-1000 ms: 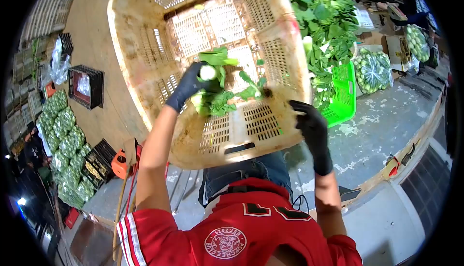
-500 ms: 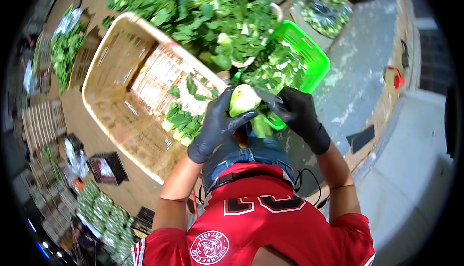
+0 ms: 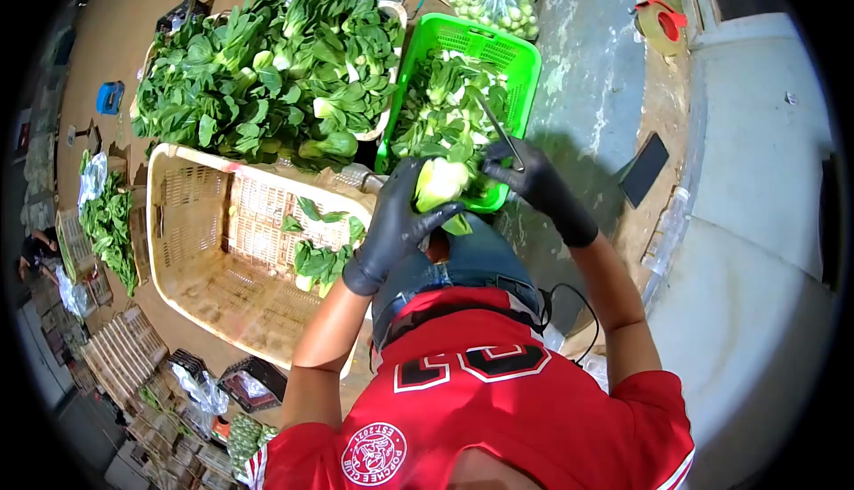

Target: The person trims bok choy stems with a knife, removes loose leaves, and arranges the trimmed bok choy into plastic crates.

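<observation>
By the green basket (image 3: 527, 67), left hand (image 3: 398, 221) clasps bok choy (image 3: 440, 182), right hand (image 3: 537, 184) a knife (image 3: 499, 129).

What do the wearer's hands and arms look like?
Left hand and right hand: matching black, close-fitting gloves ending around the wrists. Forearms bare. Sleeves red, short, with white striping. No cables visible on either arm.

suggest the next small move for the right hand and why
Probably turn the knife in the right hand toward the bok choy: the left hand grips it with its pale end exposed, while the blade points away, over the green basket.
</observation>
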### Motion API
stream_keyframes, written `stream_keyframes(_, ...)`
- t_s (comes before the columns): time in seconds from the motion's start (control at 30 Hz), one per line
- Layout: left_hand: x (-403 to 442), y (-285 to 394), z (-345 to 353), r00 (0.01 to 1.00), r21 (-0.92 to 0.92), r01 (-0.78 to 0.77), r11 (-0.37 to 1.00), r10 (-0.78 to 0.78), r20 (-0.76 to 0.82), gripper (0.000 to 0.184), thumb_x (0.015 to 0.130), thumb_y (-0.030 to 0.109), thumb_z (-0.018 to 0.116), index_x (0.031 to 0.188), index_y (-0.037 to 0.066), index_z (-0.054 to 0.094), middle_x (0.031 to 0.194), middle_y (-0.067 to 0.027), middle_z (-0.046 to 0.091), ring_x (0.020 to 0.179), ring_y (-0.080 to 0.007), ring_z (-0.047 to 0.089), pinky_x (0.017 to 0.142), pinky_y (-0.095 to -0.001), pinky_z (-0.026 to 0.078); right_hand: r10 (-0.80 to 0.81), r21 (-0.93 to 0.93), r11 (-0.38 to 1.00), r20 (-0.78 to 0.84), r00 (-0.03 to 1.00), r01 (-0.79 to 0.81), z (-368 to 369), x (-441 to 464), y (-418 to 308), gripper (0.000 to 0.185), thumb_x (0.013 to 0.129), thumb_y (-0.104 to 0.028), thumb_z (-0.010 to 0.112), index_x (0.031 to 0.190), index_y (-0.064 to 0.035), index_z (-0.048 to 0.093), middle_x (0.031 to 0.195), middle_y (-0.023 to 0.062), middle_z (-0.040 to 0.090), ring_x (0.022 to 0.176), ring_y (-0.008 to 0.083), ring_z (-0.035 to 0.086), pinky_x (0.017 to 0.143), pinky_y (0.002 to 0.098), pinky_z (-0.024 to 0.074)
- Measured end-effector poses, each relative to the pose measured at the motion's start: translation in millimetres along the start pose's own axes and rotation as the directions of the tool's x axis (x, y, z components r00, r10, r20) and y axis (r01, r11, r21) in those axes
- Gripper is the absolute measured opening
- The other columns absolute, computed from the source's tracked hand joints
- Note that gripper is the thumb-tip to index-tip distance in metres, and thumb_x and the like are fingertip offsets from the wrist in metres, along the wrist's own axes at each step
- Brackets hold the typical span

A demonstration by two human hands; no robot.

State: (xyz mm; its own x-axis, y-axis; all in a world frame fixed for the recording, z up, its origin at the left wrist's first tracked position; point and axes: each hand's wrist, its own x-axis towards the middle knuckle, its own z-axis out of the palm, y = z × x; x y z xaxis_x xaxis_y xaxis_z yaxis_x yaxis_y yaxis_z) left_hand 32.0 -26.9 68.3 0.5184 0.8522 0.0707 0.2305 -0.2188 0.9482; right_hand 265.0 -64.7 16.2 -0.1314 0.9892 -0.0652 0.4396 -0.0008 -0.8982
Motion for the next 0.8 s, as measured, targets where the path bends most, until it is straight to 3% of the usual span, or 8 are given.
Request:
stream_keyframes(0.07,2.5,-12.2,16.1,0.995,-0.107,0.063,0.992,-0.054,0.083,0.054,0.074,0.022,0.071,0.115,-0.003,0.047,0.103,-0.0190,0.054,0.094,-0.0325,0.055,0.083,-0.0371,0.043,-0.079,0.145,0.987,0.062,0.995,0.070,1.6,-1.9,-31.9,0.063,0.075,-0.027,0.071,0.124,0.0012,0.043,0.114,0.0198,0.054,0.099,0.0252,0.055,0.084,0.0334,0.0433)
stream_keyframes(0.17,6.7,-3.9,23.2,0.980,-0.189,0.078,0.979,-0.041,0.193,0.051,0.077,0.021,0.067,0.119,-0.002,0.047,0.106,-0.0195,0.055,0.097,-0.0314,0.056,0.084,-0.0363,0.043,-0.014,0.248,0.969,0.068,0.998,-0.003,-8.1,-4.4,-54.6,0.059,0.069,-0.027,0.076,0.114,0.0018,0.050,0.102,0.0154,0.059,0.090,0.0226,0.058,0.078,0.0320,0.0456)
stream_keyframes(0.3,9.3,-5.0,28.7,0.987,0.169,-0.041,0.985,0.014,0.162,0.044,0.072,0.025,0.072,0.103,-0.001,0.055,0.089,-0.0183,0.060,0.077,-0.0347,0.060,0.067,-0.0372,0.048,-0.181,-0.167,0.971,-0.064,0.981,0.168,-9.0,-16.3,-41.0,0.047,0.065,-0.023,0.078,0.098,0.0015,0.056,0.080,0.0181,0.058,0.070,0.0334,0.058,0.062,0.0344,0.0473)
stream_keyframes(0.5,31.6,-14.2,46.4,0.995,0.191,-0.005,0.982,-0.014,0.098,0.038,0.074,0.020,0.070,0.099,-0.003,0.054,0.087,-0.0203,0.058,0.081,-0.0346,0.057,0.071,-0.0384,0.045,0.265,-0.178,0.940,-0.158,0.951,-0.291,-36.6,-32.7,-33.4,0.039,0.071,-0.029,0.072,0.095,-0.0015,0.058,0.080,0.0172,0.061,0.073,0.0265,0.061,0.065,0.0339,0.0476)
stream_keyframes(0.57,47.0,-4.6,42.5,0.984,0.574,-0.178,0.799,0.145,0.104,0.068,0.074,0.032,0.070,0.123,-0.004,0.040,0.112,-0.0254,0.050,0.105,-0.0381,0.048,0.089,-0.0440,0.039,0.284,-0.014,0.956,-0.226,0.932,-0.294,-41.9,-40.6,-31.9,0.040,0.070,-0.029,0.073,0.095,-0.0015,0.059,0.080,0.0163,0.062,0.073,0.0255,0.062,0.066,0.0336,0.0478)
stream_keyframes(0.63,41.8,-12.5,55.1,0.964,0.448,-0.262,0.855,0.206,0.169,0.075,0.073,0.044,0.067,0.123,-0.004,0.040,0.112,-0.0268,0.049,0.102,-0.0374,0.050,0.091,-0.0444,0.038,0.325,0.015,0.942,-0.286,0.901,-0.335,-34.2,-41.4,-26.6,0.041,0.069,-0.029,0.074,0.094,-0.0013,0.058,0.081,0.0157,0.062,0.072,0.0253,0.062,0.066,0.0339,0.0481)
stream_keyframes(0.7,30.4,-12.8,70.6,0.937,-0.132,0.123,0.984,-0.071,0.341,0.070,0.076,0.036,0.068,0.124,-0.006,0.039,0.113,-0.0235,0.053,0.102,-0.0327,0.053,0.090,-0.0388,0.041,0.252,-0.024,0.962,-0.308,0.917,-0.272,-23.8,-32.7,-35.0,0.042,0.068,-0.029,0.075,0.092,-0.0010,0.056,0.082,0.0155,0.061,0.073,0.0265,0.061,0.065,0.0347,0.0472)
stream_keyframes(0.8,25.4,-11.9,57.4,0.908,-0.283,0.241,0.929,-0.113,0.403,0.057,0.079,0.024,0.066,0.122,-0.005,0.043,0.109,-0.0165,0.057,0.095,-0.0219,0.056,0.085,-0.0327,0.043,0.001,-0.103,0.995,-0.164,0.986,-0.018,-25.4,-25.0,-36.7,0.040,0.070,-0.025,0.074,0.096,0.0001,0.057,0.083,0.0152,0.060,0.074,0.0247,0.059,0.068,0.0333,0.0457)
